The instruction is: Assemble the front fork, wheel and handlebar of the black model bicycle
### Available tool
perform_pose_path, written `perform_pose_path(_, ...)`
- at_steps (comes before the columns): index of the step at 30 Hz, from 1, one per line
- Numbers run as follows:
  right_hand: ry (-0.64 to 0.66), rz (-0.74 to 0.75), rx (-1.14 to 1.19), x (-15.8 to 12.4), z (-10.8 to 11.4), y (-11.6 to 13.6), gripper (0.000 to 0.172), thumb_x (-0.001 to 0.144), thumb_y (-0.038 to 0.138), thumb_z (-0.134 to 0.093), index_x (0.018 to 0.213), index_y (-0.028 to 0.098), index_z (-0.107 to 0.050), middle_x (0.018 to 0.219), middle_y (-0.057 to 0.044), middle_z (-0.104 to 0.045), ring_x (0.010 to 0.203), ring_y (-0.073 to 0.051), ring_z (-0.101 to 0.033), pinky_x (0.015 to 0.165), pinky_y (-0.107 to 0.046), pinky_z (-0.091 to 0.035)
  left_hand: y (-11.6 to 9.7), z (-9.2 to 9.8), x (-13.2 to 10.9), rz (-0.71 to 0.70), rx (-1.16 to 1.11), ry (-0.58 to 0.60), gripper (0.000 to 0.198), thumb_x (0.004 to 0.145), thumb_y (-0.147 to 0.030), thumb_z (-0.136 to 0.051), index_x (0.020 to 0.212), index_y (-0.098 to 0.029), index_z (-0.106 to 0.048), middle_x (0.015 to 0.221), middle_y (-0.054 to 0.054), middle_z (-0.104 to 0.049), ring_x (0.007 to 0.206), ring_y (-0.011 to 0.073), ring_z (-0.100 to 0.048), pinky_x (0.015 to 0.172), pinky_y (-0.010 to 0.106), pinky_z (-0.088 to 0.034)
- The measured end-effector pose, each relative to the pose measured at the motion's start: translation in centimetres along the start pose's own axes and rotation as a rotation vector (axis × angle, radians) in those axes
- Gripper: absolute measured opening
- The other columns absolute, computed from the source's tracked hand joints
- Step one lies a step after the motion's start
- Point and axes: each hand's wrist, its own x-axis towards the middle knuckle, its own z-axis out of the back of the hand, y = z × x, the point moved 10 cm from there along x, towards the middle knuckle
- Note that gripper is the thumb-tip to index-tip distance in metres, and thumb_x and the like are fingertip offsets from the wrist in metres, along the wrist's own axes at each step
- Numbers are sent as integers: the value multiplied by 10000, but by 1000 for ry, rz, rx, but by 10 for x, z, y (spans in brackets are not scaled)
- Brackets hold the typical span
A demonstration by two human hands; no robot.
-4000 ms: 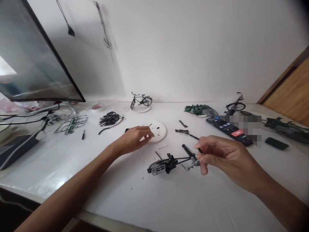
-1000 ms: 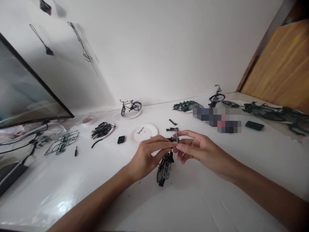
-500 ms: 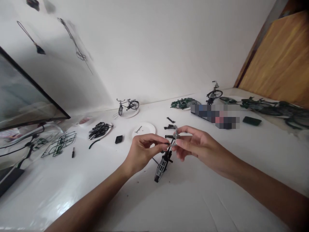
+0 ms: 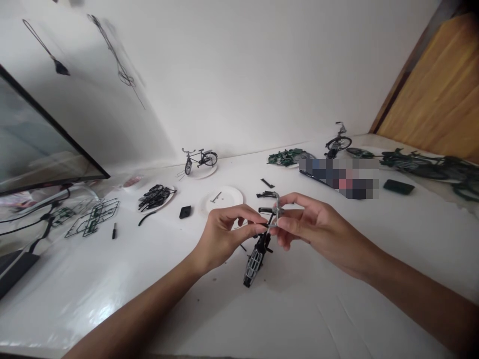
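Note:
A black model bicycle (image 4: 255, 262) with a grey rear rack stands on the white table, its back end toward me. My right hand (image 4: 305, 222) is closed on its grey handlebar (image 4: 277, 205), thumb and fingers pinching the bar. From the other side my left hand (image 4: 228, 234) pinches a small dark piece at the handlebar's left end; its exact shape is hidden by the fingertips. Beyond the hands lie a thin black strip (image 4: 267, 183) and another small black part (image 4: 265, 194).
A white plate (image 4: 235, 194) holds small grey parts. Farther left are a plate of black parts (image 4: 155, 197), green sprues (image 4: 93, 219), a small screwdriver (image 4: 114, 231) and a black block (image 4: 184, 212). Finished model bicycles (image 4: 202, 159) and green parts (image 4: 288, 157) stand along the wall.
The view has shifted slightly. Both hands keep their pinch at the handlebar, with the left fingertips still against its left end; the bicycle stays in place.

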Motion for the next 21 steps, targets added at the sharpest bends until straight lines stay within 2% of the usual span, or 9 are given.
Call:
perform_pose_path(10,-26,11,-76,1,0,0,315,853,381,-718,1048,220,-531,735,-19,-737,671,-165,-680,710,-337,-513,-8,-3,-2,-60,-45,25,26,798,-151,-758,813,-173,-761,816,47,-707,758,139,-651,706,268,-520)
perform_pose_path(21,-111,74,-43,0,-1,5,294,837,359,-734,1003,245,-518,739,12,-735,678,-179,-725,720,-335,-568,-1,-1,-1,-29,-100,-11,58,785,-130,-764,832,-163,-775,796,47,-686,737,124,-636,677,247,-528)
